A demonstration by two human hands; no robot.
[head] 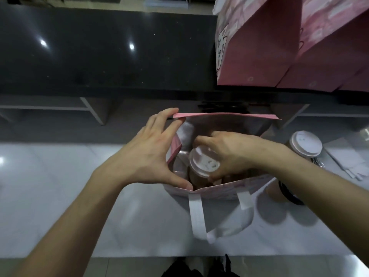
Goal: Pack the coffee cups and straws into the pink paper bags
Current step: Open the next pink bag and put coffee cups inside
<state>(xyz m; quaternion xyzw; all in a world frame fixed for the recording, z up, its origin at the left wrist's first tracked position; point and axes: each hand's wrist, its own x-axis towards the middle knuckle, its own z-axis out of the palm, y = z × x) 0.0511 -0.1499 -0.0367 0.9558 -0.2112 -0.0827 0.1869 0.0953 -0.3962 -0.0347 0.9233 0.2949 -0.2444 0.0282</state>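
Observation:
A pink paper bag (225,119) stands open on the white counter, its white handle (196,216) hanging toward me. My left hand (151,154) spreads the bag's left side, fingers pinching the far rim and thumb on the near rim. Inside the bag, my right hand (229,150) grips a coffee cup (203,163) with a pale lid by its top. A second lidded coffee cup (305,144) stands on the counter just right of the bag. Wrapped straws (347,166) lie to its right.
Two more pink paper bags (259,47) (335,47) stand on the raised black counter (99,47) at the upper right. The white counter (60,196) stretches out left of the bag. Shelving sits under the black ledge behind.

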